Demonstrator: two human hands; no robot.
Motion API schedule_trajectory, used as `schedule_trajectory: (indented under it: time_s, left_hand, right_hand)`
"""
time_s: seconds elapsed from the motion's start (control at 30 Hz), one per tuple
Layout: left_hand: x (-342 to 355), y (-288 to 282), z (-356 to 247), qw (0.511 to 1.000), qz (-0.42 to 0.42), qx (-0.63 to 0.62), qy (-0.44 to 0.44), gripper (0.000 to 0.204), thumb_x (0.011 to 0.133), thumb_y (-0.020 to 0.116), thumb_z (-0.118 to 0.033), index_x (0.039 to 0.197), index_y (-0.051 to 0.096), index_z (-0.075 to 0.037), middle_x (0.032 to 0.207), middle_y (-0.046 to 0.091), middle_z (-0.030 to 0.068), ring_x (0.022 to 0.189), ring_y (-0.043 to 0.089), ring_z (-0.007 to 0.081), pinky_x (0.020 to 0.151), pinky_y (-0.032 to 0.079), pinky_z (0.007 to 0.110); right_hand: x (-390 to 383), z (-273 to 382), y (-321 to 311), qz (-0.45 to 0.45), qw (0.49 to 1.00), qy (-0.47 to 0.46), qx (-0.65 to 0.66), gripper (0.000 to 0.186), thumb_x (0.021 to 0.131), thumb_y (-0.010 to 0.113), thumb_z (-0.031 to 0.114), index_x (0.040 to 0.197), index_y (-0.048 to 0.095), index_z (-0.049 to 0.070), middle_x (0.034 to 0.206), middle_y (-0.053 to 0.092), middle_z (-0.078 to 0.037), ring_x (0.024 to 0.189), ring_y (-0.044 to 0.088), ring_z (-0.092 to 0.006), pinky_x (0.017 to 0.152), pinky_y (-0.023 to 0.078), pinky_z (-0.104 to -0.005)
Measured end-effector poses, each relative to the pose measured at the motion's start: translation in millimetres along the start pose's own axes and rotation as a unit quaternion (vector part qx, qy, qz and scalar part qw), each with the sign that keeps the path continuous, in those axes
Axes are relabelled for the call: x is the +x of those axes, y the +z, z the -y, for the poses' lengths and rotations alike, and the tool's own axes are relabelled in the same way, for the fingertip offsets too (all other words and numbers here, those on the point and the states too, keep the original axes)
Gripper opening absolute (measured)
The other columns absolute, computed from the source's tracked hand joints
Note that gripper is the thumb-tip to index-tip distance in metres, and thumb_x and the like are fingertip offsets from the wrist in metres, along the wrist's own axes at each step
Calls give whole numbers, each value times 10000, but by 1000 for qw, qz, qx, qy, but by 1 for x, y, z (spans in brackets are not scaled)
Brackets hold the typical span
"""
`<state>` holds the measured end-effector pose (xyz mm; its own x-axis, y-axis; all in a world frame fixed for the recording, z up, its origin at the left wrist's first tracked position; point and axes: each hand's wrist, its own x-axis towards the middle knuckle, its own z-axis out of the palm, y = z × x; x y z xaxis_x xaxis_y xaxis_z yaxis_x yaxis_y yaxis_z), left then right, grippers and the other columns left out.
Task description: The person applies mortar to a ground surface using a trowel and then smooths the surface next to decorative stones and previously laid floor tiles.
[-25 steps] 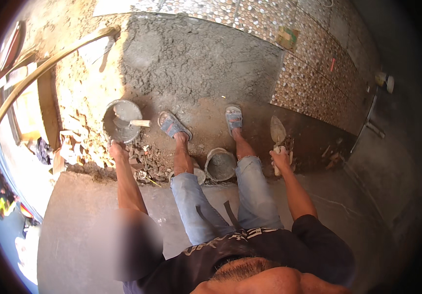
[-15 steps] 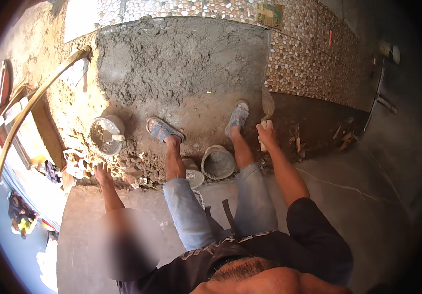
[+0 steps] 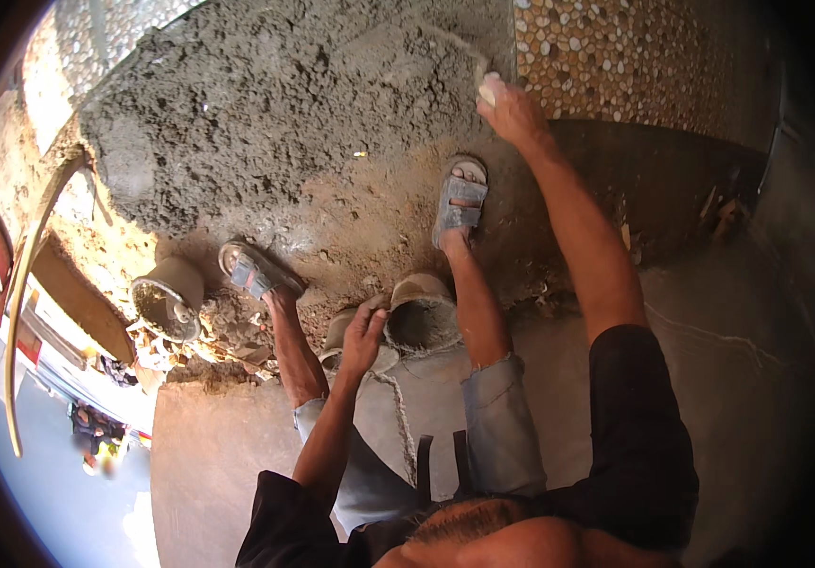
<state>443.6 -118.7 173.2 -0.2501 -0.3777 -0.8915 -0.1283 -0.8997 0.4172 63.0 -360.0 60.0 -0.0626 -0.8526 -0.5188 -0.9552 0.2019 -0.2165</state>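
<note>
My right hand [image 3: 516, 114] is closed round the pale handle of a trowel [image 3: 481, 66], at the right edge of a bed of wet grey mortar [image 3: 237, 104]. The trowel's blade is smeared by motion over the mortar. Beside that hand lies paving with a pebble pattern [image 3: 616, 62]. My left hand [image 3: 366, 329] hangs in front of my body, fingers loosely extended and holding nothing I can see. It is closest to a mortar-stained bucket [image 3: 424, 314], and a second, smaller container [image 3: 339, 333] is partly hidden behind it.
My sandalled feet stand on bare earth, with one sandal [image 3: 461, 201] near the mortar. A bucket with a mortar-coated inside [image 3: 169, 295] stands at the left, near rubble. A long curved pole [image 3: 27, 265] leans farther left. A rope [image 3: 402, 426] lies on the concrete slab [image 3: 218, 454].
My right hand has carried the trowel forward, up to the mortar's edge. My left hand has swung from the far left to beside the middle bucket. The view has shifted.
</note>
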Motion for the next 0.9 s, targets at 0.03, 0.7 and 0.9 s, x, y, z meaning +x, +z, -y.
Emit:
schedule_trajectory:
  time_s: [0.03, 0.7, 0.9]
  left_hand:
    - [4, 12, 14, 999, 21, 38, -9, 364, 987, 523, -269, 1259, 540, -28, 1095, 642, 91, 1004, 598, 184, 880, 453, 299]
    - [-8, -13, 96, 983, -48, 118, -131, 337, 977, 496, -304, 1151, 600, -34, 890, 646, 87, 779, 580, 166, 725, 471, 312]
    - [-2, -13, 99, 983, -54, 123, -126, 322, 971, 498, -307, 1099, 601, -30, 865, 638, 62, 746, 545, 145, 707, 461, 304]
  right_hand:
    - [2, -5, 6, 1, 1000, -13, -11, 411, 848, 616, 323, 1183, 524, 104, 1000, 658, -187, 951, 621, -398, 793, 501, -484]
    - [-87, 0, 76, 69, 988, 34, 136, 458, 902, 558, 403, 1183, 546, 42, 1083, 636, -236, 996, 606, -421, 833, 486, -489]
    - [-35, -69, 32, 67, 996, 49, -45, 473, 927, 487, 446, 1181, 538, 50, 1068, 647, -227, 1003, 615, -394, 820, 493, -493]
